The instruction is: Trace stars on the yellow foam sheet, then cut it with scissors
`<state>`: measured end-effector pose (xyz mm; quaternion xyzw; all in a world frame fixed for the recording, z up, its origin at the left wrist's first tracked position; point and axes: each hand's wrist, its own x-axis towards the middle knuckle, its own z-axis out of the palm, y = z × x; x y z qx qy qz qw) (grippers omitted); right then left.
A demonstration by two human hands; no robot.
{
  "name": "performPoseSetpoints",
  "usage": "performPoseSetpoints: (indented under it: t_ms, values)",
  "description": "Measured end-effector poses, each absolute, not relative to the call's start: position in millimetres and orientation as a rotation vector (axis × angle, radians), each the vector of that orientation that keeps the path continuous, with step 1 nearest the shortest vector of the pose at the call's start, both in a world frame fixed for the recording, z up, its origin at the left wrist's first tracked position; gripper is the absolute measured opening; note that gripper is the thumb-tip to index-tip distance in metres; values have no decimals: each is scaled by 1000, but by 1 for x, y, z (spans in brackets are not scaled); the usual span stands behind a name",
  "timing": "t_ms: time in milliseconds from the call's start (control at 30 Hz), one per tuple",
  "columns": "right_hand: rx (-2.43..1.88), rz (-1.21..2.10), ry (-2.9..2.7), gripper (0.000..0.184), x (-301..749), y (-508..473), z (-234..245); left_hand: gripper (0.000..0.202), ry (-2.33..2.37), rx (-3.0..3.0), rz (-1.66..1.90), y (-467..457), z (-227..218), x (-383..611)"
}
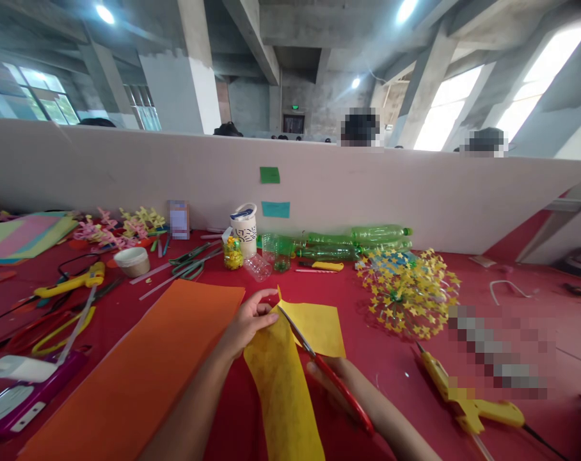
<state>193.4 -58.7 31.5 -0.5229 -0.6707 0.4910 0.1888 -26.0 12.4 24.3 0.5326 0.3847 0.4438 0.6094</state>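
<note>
My left hand (258,320) pinches the top end of a yellow sheet (283,390) between thumb and fingers. The sheet hangs down in a long strip toward me, and another yellow piece (324,323) spreads to the right of it. In my right hand (336,378) is a pair of red-handled scissors (341,384). Their blades point up and left, with the tip at the yellow sheet close to my left thumb. A stack of orange sheets (160,358) lies beside my left forearm.
Yellow star decorations (410,291) stand at right, near a yellow glue gun (463,394). Green plastic bottles (355,243), a white cup (245,230) and a yellow utility knife (326,266) lie by the white partition (199,173). Another glue gun (72,282) and a purple device (29,403) are left.
</note>
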Motion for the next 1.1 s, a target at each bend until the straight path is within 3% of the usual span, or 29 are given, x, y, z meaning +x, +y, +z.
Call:
performPoseSetpoints:
  t_ms: [433, 567, 700, 933, 1100]
  values:
    - [-1593, 1228, -1906, 42, 192, -56, 31, 50, 913, 1297, 980, 13, 21, -29]
    - [-1752, 810, -1934, 37, 208, -44, 23, 47, 979, 1374, 954, 14, 21, -30]
    - [-1898, 396, -1974, 14, 224, -31, 13, 43, 1097, 1484, 872, 16, 17, -30]
    - [-1959, 348, -1961, 15, 221, -29, 4, 36, 1265, 1525, 892, 22, 11, -39]
    - [-1811, 659, -1748, 20, 222, -25, 7, 46, 1129, 1534, 834, 16, 17, -31]
